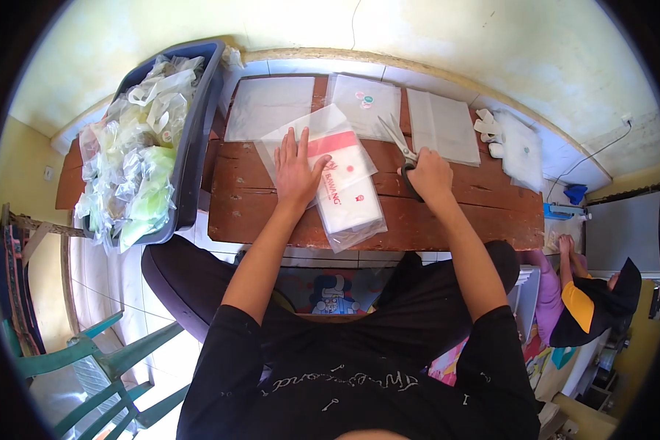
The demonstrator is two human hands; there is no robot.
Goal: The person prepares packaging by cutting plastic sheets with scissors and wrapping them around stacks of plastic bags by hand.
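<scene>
My left hand [298, 170] lies flat with spread fingers on a clear plastic sheet and the left side of a plastic-wrapped white pack [352, 209] with a pink band and red print. To its right, my right hand [430, 178] grips the dark handles of a pair of scissors [397, 136]. The scissor blades are parted and point up and to the left, above the wooden table [257, 209]. Behind the pack lies a clear bag [378, 110] with small round stickers on it.
Stacks of clear bags [270, 110] [444, 128] line the table's back. White rolled pieces [487, 126] lie at right beside more plastic [519, 150]. A dark bin [191, 161] full of bagged items stands left, near a green chair [110, 359]. Another person [594, 304] sits at right.
</scene>
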